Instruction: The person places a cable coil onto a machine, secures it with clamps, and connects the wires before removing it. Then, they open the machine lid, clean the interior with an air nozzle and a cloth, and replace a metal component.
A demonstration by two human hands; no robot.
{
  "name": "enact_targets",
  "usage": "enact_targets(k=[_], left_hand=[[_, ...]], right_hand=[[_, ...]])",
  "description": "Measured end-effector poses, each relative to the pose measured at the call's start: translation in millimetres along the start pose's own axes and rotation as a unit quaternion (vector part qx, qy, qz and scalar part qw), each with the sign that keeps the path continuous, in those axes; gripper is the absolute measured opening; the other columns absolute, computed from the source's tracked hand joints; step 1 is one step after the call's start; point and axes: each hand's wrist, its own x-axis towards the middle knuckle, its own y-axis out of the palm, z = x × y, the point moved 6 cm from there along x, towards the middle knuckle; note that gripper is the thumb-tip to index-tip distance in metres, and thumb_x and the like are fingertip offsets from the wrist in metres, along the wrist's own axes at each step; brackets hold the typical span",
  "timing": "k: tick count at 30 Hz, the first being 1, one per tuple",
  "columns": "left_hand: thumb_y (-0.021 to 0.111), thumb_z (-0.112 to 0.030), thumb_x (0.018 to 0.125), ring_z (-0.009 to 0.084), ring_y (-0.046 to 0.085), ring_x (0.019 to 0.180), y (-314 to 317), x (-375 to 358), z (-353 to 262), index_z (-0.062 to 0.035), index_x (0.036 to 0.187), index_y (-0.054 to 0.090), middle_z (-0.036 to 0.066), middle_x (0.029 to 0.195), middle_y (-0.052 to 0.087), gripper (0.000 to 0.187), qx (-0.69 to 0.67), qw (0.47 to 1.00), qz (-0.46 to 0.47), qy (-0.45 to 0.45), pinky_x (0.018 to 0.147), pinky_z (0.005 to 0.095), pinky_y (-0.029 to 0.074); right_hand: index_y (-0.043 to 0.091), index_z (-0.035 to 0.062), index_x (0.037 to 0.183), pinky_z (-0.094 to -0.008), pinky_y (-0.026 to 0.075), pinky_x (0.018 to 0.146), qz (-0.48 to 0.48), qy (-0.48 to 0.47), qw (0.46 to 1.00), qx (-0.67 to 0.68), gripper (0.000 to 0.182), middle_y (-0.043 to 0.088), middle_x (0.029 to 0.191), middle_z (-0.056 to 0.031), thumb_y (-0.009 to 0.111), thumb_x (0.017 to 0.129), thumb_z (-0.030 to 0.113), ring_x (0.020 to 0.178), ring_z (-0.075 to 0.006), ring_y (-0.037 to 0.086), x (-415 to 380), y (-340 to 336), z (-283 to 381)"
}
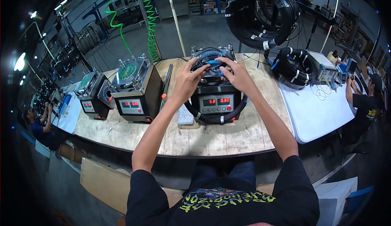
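Note:
Both of my hands are over the top of a box-shaped machine (215,103) with a red digital display. My left hand (188,81) has its fingers curled at a coil of thin black cable (202,65) lying over the machine's top. On the other side, my right hand (237,76) bends its thumb and fingers around the same cable, close to small blue connectors (213,62). The fingers partly hide the exact grip. A thicker loop of black cable (220,119) hangs around the machine's front, below the display.
Two similar machines (135,91) (91,95) stand to the left. A metal bar (167,81) and a small clear tray (185,116) lie on the wooden bench (122,134). Cable coils (295,67) sit right; a large one (232,18) hangs above. Co-workers (366,108) (38,124) are at both sides.

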Motion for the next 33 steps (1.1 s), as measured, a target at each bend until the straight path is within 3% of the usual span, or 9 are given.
enact_targets(k=[2,7,9,12,14,17,19,23,33], left_hand=[[0.067,-0.017,0.098,0.0382,0.06,0.117,6,-4,9,-0.0042,0.117,0.073,0.021,0.131,0.057,0.023,0.003,1.0,-0.001,-0.006,0.1,0.0427,0.049],[0.067,-0.024,0.101,0.0268,0.063,0.105,3,3,38,0.0028,0.103,0.07,0.018,0.126,0.058,0.027,-0.13,0.983,0.013,-0.126,0.089,0.0363,0.05],[0.071,-0.023,0.098,0.0256,0.065,0.094,0,9,46,0.0041,0.095,0.068,0.016,0.1,0.066,0.027,-0.164,0.971,0.033,-0.168,0.082,0.0375,0.051],[0.07,-0.008,0.096,0.0199,0.068,0.075,-10,22,35,0.0031,0.109,0.065,0.012,0.082,0.069,0.018,-0.149,0.976,0.079,-0.138,0.071,0.0337,0.053],[0.067,-0.004,0.096,0.0197,0.069,0.077,-9,26,52,0.0025,0.115,0.062,0.012,0.083,0.069,0.021,-0.184,0.964,0.079,-0.174,0.072,0.0337,0.054],[0.058,0.003,0.095,0.0208,0.069,0.077,-11,36,74,0.0002,0.132,0.058,0.013,0.083,0.068,0.037,-0.232,0.937,0.081,-0.249,0.074,0.0361,0.054],[0.055,0.004,0.095,0.0223,0.069,0.077,-21,41,83,-0.0004,0.136,0.059,0.014,0.084,0.067,0.042,-0.205,0.932,0.093,-0.284,0.074,0.0386,0.054],[0.052,0.005,0.092,0.0365,0.063,0.088,-24,38,82,-0.0013,0.135,0.064,0.02,0.089,0.059,0.045,0.024,0.99,0.118,-0.068,0.082,0.0449,0.049],[0.051,-0.002,0.103,0.0291,0.055,0.092,-11,-30,89,-0.0093,0.14,0.064,0.017,0.098,0.055,0.04,-0.077,0.971,0.115,-0.196,0.086,0.0379,0.046]], right_hand=[[0.066,0.0046,0.128,-0.0362,0.053,0.069,-0.007,0.005,0.999,0.044,0.031,0.072,0.079,-0.0162,0.059,0.103,0.021,0.071,-0.0238,0.07,5,-2,-3],[0.071,-0.004,0.102,-0.0322,0.051,0.059,0.041,0.072,0.997,-0.009,0.037,0.071,0.073,-0.0111,0.06,0.105,0.031,0.062,-0.0165,0.065,22,-5,-9],[0.071,-0.0052,0.096,-0.03,0.051,0.055,0.034,0.157,0.986,0.034,0.04,0.071,0.072,-0.0096,0.06,0.105,0.032,0.059,-0.0132,0.064,31,-11,-24],[0.061,-0.0044,0.116,-0.0275,0.054,0.053,0.05,0.191,0.968,0.155,0.024,0.072,0.077,-0.0138,0.063,0.103,0.015,0.06,-0.0153,0.068,40,-14,-44],[0.047,-0.0015,0.137,-0.0257,0.054,0.054,0.054,0.242,0.942,0.225,0.041,0.072,0.085,-0.0187,0.064,0.1,0.003,0.065,-0.015,0.068,43,-16,-50],[0.047,-0.0015,0.137,-0.0235,0.054,0.053,0.053,0.296,0.925,0.231,0.041,0.072,0.085,-0.0183,0.063,0.099,0.001,0.064,-0.0147,0.068,38,-26,-43],[0.052,-0.0038,0.135,-0.0254,0.053,0.052,0.097,0.268,0.939,0.194,0.038,0.071,0.08,-0.0175,0.06,0.098,-0.002,0.059,-0.0137,0.065,41,-41,-63],[0.067,-0.0014,0.131,-0.0249,0.046,0.06,0.154,0.153,0.976,0.002,0.034,0.066,0.074,-0.0063,0.059,0.098,0.0,0.061,-0.009,0.054,31,-72,-56],[0.066,0.0139,0.14,-0.0309,0.042,0.071,-0.06,-0.042,0.996,-0.043,0.037,0.062,0.094,-0.0091,0.056,0.104,0.012,0.08,-0.0157,0.052,-40,-50,-108]])
